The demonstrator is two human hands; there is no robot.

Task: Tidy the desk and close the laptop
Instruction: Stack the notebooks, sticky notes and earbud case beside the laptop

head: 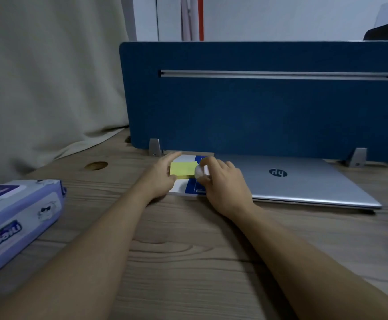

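Note:
A silver laptop [303,181] lies with its lid down on the wooden desk [188,250], against the blue divider. To its left a white and blue booklet [189,188] lies flat. A yellow sticky-note pad [183,168] rests on the booklet. My left hand [163,176] holds the pad's left edge, thumb at its near corner and fingers straight along the far side. My right hand [223,181] grips a small white crumpled ball [200,172] at the pad's right edge.
A blue felt divider [257,107] with a metal rail stands along the desk's back edge on two metal clamps. A purple pack of wipes [15,218] lies at the left. A round cable hole [96,165] is cut in the desk. A beige curtain hangs at the left.

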